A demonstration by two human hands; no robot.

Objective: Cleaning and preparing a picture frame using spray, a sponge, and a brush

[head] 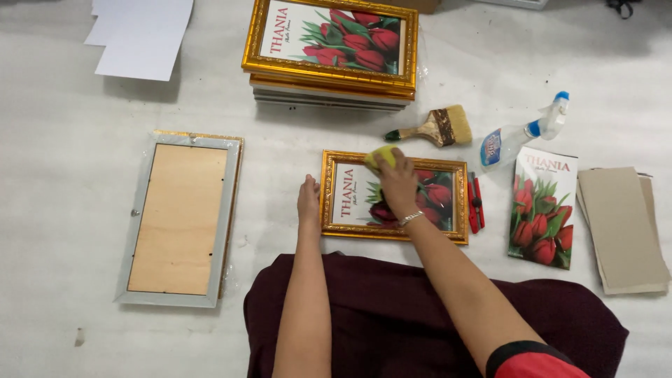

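A gold picture frame [336, 199] with a red tulip print lies on the floor in front of me. My right hand [399, 183] presses a yellow-green cloth [381, 155] against the glass near the frame's top edge. My left hand [308, 201] lies flat against the frame's left side, fingers together, holding it steady. A thin bracelet sits on my right wrist.
A stack of gold frames [332, 49] lies at the back. A frame turned face down [180, 218] is at left. A paintbrush [435, 127], spray bottle [521, 134], red tool [476, 203], loose tulip print [542, 206], brown backing boards [621, 227] and white sheets [140, 31] lie around.
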